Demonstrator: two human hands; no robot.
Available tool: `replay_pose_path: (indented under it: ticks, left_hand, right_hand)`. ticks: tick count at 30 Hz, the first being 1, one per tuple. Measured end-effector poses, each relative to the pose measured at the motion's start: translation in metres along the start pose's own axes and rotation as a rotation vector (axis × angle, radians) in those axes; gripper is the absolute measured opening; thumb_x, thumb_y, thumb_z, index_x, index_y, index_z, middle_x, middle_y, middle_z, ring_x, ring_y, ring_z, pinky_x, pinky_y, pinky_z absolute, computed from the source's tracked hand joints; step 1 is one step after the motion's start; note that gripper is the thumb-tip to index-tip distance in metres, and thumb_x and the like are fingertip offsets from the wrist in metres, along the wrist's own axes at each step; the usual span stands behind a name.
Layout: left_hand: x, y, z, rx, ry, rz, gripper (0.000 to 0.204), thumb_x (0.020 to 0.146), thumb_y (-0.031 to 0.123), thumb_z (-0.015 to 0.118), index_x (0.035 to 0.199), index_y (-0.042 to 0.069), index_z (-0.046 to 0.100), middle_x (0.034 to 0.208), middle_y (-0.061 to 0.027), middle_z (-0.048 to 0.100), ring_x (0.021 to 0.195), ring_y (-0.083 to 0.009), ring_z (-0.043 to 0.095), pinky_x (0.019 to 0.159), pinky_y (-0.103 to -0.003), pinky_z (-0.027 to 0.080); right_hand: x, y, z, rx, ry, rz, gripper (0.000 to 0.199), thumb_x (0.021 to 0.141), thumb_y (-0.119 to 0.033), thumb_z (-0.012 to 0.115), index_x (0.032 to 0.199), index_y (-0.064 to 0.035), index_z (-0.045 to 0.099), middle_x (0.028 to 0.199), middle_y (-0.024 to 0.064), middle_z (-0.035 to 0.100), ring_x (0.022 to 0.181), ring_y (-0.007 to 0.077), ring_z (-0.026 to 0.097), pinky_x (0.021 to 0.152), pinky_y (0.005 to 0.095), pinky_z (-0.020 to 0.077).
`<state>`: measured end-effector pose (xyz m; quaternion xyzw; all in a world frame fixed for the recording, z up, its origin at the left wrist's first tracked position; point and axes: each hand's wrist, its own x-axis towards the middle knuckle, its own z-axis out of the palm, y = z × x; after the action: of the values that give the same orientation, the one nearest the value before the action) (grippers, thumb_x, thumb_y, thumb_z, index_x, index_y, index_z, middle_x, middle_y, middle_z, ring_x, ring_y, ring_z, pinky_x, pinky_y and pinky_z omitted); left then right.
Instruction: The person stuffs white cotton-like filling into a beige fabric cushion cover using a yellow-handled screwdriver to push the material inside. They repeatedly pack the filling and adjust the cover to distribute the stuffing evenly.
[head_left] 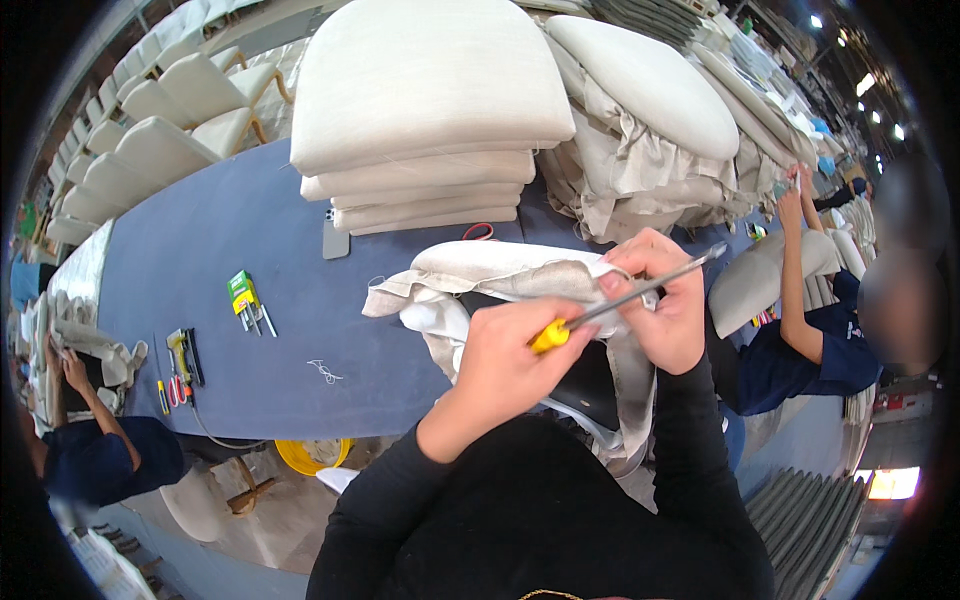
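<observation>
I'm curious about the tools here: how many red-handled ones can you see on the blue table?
2. One red-handled tool lies beside the staple gun, left; another red handle shows beyond the pale fabric. Others may be hidden.

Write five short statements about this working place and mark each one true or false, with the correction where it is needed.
1. The left hand grips a long metal tool with a yellow handle. True.
2. The right hand holds red-handled metal scissors. False: its fingers pinch pale woven fabric.
3. A stack of pale upholstered cushions stands on the blue table. True.
4. A round yellow bucket stands on the table. False: it is below the table's near edge.
5. A grey rectangular phone lies near the stack's left side. True.
</observation>
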<state>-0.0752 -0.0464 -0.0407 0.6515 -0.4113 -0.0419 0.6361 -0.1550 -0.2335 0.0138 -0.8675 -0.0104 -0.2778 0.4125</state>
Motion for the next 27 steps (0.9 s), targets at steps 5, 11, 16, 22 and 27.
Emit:
replay_pose_path:
  ticks: [5,11,16,22,27]
  left_hand:
    - [0.014,0.006,-0.003,0.076,0.002,-0.124,0.021,0.092,0.019,0.082,0.099,0.003,0.071,0.080,-0.0134,0.069,0.069,-0.0324,0.069,0.062,-0.038,0.052]
    - [-0.037,-0.027,-0.016,0.027,-0.021,-0.131,0.016,0.101,0.015,0.070,0.102,0.000,0.076,0.079,-0.0104,0.069,0.067,-0.0208,0.063,0.065,-0.032,0.048]
    - [-0.053,-0.042,-0.019,0.085,-0.016,-0.157,0.015,0.101,0.016,0.072,0.105,0.002,0.078,0.076,-0.0099,0.066,0.061,-0.0236,0.060,0.058,-0.035,0.046]
    - [-0.051,-0.045,-0.025,0.180,-0.022,-0.154,0.016,0.101,0.019,0.072,0.105,0.005,0.078,0.075,-0.0085,0.066,0.061,-0.0246,0.063,0.056,-0.035,0.046]
    - [-0.052,-0.048,-0.031,0.195,-0.029,-0.187,0.015,0.101,0.019,0.072,0.106,0.007,0.079,0.076,-0.0084,0.067,0.061,-0.0250,0.064,0.057,-0.036,0.047]
  right_hand:
    - [0.011,-0.002,0.002,-0.024,-0.054,-0.063,0.013,0.084,-0.004,0.079,0.087,-0.0009,0.067,0.095,0.0132,0.069,0.098,0.0279,0.072,0.090,0.0379,0.0541]
    - [0.017,0.016,-0.003,-0.034,-0.012,-0.034,0.016,0.084,-0.007,0.080,0.089,0.0018,0.067,0.098,0.0143,0.073,0.091,0.0267,0.072,0.087,0.0346,0.0535]
    - [0.020,0.016,-0.004,0.011,0.000,0.044,0.017,0.089,-0.010,0.079,0.088,0.0018,0.067,0.098,0.0143,0.073,0.094,0.0247,0.070,0.090,0.0341,0.0520]
    - [0.024,0.016,0.001,0.028,-0.001,0.081,0.020,0.092,-0.014,0.080,0.088,0.0013,0.067,0.101,0.0139,0.073,0.097,0.0237,0.069,0.092,0.0341,0.0509]
    - [0.028,0.016,0.003,0.023,-0.003,0.084,0.021,0.092,-0.014,0.081,0.090,0.0015,0.067,0.100,0.0136,0.072,0.097,0.0239,0.069,0.092,0.0341,0.0506]
